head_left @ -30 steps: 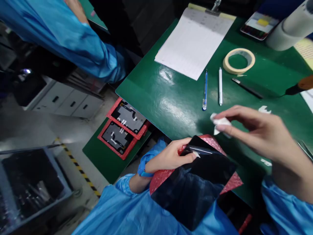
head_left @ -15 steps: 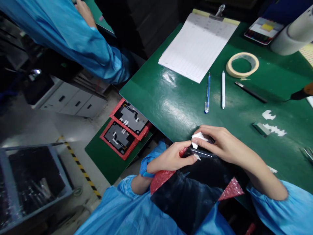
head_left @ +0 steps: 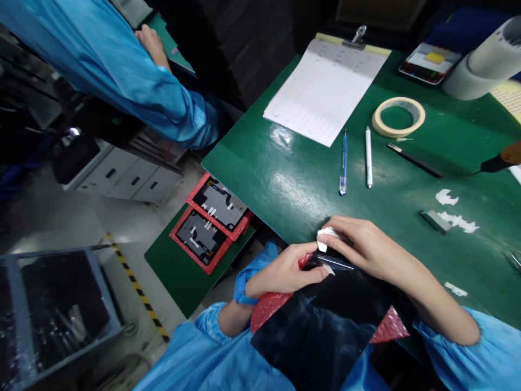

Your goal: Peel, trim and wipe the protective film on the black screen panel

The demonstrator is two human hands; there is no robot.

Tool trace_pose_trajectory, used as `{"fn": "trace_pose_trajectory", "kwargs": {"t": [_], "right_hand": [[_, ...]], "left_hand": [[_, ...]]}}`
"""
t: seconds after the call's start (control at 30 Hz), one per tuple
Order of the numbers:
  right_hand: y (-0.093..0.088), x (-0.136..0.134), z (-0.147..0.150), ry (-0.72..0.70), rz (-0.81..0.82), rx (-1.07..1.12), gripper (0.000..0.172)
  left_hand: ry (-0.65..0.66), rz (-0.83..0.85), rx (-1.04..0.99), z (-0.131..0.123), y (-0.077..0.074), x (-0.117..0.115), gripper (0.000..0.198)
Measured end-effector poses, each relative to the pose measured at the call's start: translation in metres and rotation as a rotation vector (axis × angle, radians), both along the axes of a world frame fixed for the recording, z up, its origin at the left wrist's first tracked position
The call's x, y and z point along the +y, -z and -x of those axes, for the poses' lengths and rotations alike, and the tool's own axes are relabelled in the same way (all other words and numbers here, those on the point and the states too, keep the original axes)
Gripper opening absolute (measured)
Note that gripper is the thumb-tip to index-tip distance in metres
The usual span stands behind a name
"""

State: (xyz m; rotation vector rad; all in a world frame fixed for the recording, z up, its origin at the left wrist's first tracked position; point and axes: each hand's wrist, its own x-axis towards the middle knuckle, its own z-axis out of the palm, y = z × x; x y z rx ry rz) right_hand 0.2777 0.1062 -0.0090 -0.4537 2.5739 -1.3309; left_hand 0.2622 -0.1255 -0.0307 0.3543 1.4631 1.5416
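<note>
The black glass panel lies at the near edge of the green table, on a sheet of red bubble wrap. Part of it hangs off the table over the person's lap. The soft wrap is likely there so the shiny glass does not get scratched.

The left hand grips the far left corner of the panel, thumb on top. That probably keeps it from sliding. The right hand pinches a small white cloth and presses it on the far edge of the panel, right by the left thumb.

The table just past the hands is bare, so there is room to move that way. Farther off lie a blue pen and a white pen, side by side. Beyond them are a clipboard and a tape roll. To the right lie some white scraps.

The table's left edge is close to the left hand. Below it, a low shelf holds two red trays. Another person's blue sleeve is far to the left, well apart.
</note>
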Motion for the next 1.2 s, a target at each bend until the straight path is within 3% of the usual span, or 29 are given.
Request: {"fn": "trace_pose_trajectory", "kwargs": {"t": [0.2,0.43,0.6,0.8,0.97,1.1,1.2], "right_hand": [[-0.004,0.023,0.004,0.189,0.01,0.102,0.06],[-0.024,0.033,0.005,0.035,0.142,-0.111,0.052],[-0.006,0.013,0.002,-0.007,0.154,-0.045,0.043],[0.013,0.001,0.0,0.152,0.108,0.068,0.035],[-0.004,0.023,0.006,0.105,0.181,0.008,0.046],[-0.021,0.038,0.005,-0.013,0.207,-0.231,0.053],[-0.022,0.038,0.003,-0.042,0.202,-0.361,0.051]], "left_hand": [[-0.008,-0.041,-0.066,-0.001,-0.002,-0.001,0.05],[0.005,-0.055,-0.1,0.0,-0.002,-0.002,0.052],[-0.013,-0.02,-0.085,-0.001,0.0,0.001,0.056],[-0.014,0.004,-0.091,-0.002,0.0,0.002,0.062],[-0.003,-0.01,-0.076,-0.001,-0.006,0.001,0.056],[0.001,0.01,-0.044,-0.001,-0.005,-0.001,0.054],[0.004,0.035,-0.025,-0.001,-0.003,-0.002,0.054]]}}
